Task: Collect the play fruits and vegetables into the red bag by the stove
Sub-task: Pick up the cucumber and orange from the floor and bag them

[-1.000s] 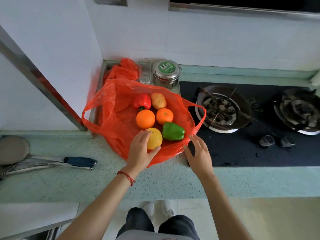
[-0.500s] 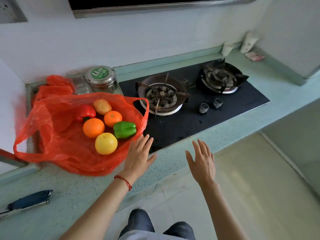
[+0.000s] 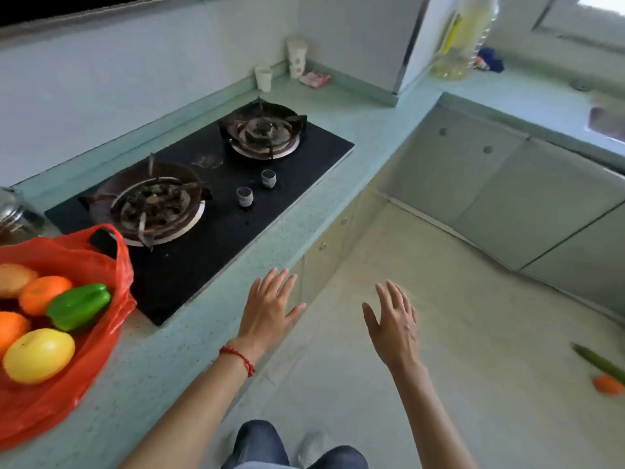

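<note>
The red bag (image 3: 101, 336) lies open on the counter at the left edge of the head view, left of the stove (image 3: 209, 198). Inside it show a yellow fruit (image 3: 39, 355), a green pepper (image 3: 79, 304), two oranges (image 3: 44, 294) and a brownish potato (image 3: 13, 279). On the floor at the far right lie a green cucumber (image 3: 600, 362) and an orange piece (image 3: 608, 384). My left hand (image 3: 270, 308) hovers open over the counter's front edge, empty. My right hand (image 3: 394, 321) is open above the floor, fingers spread, empty.
The two-burner gas stove has two knobs (image 3: 257, 187). Paper cups (image 3: 296, 57) stand in the back corner, and a large oil bottle (image 3: 463, 35) stands on the right-hand counter. Grey cabinet doors (image 3: 507, 198) line the right side. A metal tin (image 3: 17, 211) shows at the left.
My view has swung right, away from the bag toward the floor. My left hand let go of the yellow fruit in the bag, and both hands moved right, open.
</note>
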{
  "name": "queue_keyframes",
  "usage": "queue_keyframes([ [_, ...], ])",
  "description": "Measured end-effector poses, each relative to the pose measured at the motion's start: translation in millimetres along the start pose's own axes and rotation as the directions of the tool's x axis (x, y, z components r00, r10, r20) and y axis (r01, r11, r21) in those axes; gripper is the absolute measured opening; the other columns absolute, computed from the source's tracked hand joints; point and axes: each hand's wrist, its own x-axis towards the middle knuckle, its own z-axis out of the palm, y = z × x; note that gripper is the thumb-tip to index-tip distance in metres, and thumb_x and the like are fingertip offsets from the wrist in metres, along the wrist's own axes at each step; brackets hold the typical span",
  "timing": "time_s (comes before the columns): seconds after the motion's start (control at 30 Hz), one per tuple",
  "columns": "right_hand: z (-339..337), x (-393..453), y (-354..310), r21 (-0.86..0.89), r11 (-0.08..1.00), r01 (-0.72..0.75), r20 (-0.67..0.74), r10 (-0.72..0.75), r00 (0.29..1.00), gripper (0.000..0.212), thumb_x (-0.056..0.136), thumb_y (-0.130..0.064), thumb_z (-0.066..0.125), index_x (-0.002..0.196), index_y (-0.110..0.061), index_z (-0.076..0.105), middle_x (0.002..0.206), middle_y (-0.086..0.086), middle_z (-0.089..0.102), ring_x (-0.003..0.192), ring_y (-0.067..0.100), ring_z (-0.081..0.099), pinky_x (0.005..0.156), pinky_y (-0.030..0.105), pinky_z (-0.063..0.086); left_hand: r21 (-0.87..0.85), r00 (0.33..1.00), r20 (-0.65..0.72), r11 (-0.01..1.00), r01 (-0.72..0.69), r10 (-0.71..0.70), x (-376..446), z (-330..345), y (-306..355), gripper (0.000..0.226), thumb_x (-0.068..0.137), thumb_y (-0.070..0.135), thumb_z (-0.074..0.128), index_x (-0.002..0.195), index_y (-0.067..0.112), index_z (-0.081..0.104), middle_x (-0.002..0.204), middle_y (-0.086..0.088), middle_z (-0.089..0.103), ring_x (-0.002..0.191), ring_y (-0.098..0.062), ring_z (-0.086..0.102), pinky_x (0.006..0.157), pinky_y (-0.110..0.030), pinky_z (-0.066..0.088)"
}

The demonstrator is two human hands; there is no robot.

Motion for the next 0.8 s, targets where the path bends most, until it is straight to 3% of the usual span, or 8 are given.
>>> queue_keyframes([
  [0.2,-32.2,-24.1,64.4,-0.008,0.979,-0.204,-0.085,0.203,0.976,0.044,0.087,-0.026,0.059,0.125,-0.005,0.053,0.136,0.019,0.049,0.13,0.034,0.042,0.105,0.045,0.034,0.0,0.982,0.094,0.987,-0.163,0.162,26.9,26.7,65.2,0.061,0.092,0.045,0.04,0.143,0.016,0.023,0.154,-0.005,0.023,0.143,-0.021,0.013,0.116,-0.038,0.008],
  [0.33,-52.3,-47.8,99.7,-0.014,0.94,-0.341,-0.137,0.336,0.932,0.046,0.088,-0.027,0.058,0.127,-0.005,0.051,0.138,0.019,0.047,0.131,0.033,0.04,0.106,0.045,0.033,-0.05,0.94,0.141,0.95,-0.307,0.311,43.3,38.2,110.7,0.059,0.092,0.041,0.044,0.142,0.015,0.026,0.153,-0.007,0.025,0.143,-0.023,0.015,0.116,-0.039,0.009],
  [0.5,-69.6,-76.2,127.4,0.007,0.849,-0.529,-0.186,0.521,0.833,0.047,0.09,-0.03,0.053,0.13,-0.008,0.047,0.142,0.016,0.043,0.134,0.028,0.035,0.106,0.043,0.03,-0.061,0.852,0.13,0.861,-0.504,0.508,65.4,51.3,161.9,0.055,0.085,0.03,0.06,0.131,0.005,0.045,0.139,-0.017,0.047,0.132,-0.036,0.038,0.109,-0.052,0.027],
  [0.6,-77.6,-92.4,138.0,0.005,0.773,-0.634,-0.22,0.619,0.754,0.047,0.09,-0.031,0.052,0.13,-0.008,0.047,0.142,0.016,0.042,0.134,0.029,0.036,0.106,0.044,0.031,-0.087,0.789,0.186,0.81,-0.58,0.585,78.5,61.8,188.2,0.056,0.087,0.033,0.056,0.135,0.008,0.041,0.143,-0.014,0.042,0.137,-0.031,0.032,0.112,-0.047,0.023],
  [0.8,-85.8,-122.2,147.4,0.026,0.63,-0.776,-0.264,0.753,0.603,0.049,0.092,-0.034,0.047,0.135,-0.01,0.042,0.146,0.013,0.037,0.136,0.025,0.031,0.108,0.041,0.027,-0.146,0.649,0.197,0.676,-0.722,0.735,96.5,78.5,228.6,0.054,0.086,0.032,0.058,0.131,0.005,0.046,0.138,-0.017,0.048,0.133,-0.034,0.037,0.108,-0.051,0.029],
])
